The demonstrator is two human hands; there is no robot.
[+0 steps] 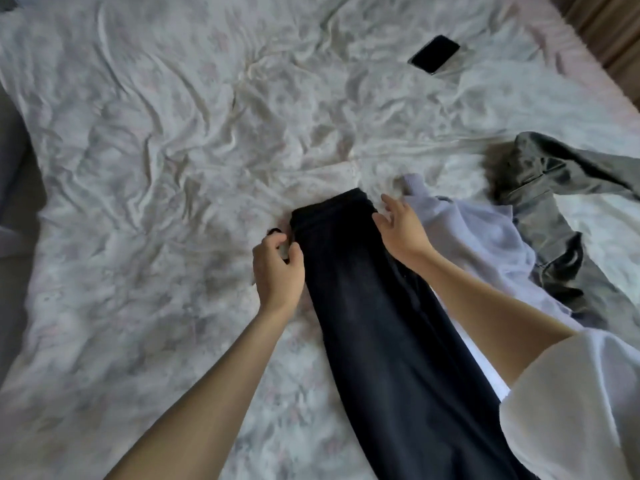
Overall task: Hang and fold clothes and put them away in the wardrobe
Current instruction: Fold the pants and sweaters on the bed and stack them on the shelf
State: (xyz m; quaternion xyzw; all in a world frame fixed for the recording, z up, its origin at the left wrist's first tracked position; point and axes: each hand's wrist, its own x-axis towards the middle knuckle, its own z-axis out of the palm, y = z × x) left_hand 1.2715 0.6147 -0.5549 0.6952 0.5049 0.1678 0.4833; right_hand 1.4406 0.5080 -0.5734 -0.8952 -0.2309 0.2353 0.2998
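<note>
Long soft dark navy cotton trousers lie limp on the bed; my left hand pinches their waistband edge, my right hand hovers spread above, ready for the opposite corner.

Two bare forearms enter from the lower edge of the view. Left hand and left forearm uncovered, no sleeve in view. Right hand bare as well; right arm bare past the elbow, then a loose, wide white sleeve of thin, slightly sheer fabric. No rings, watch or bracelet visible on either wrist
</note>
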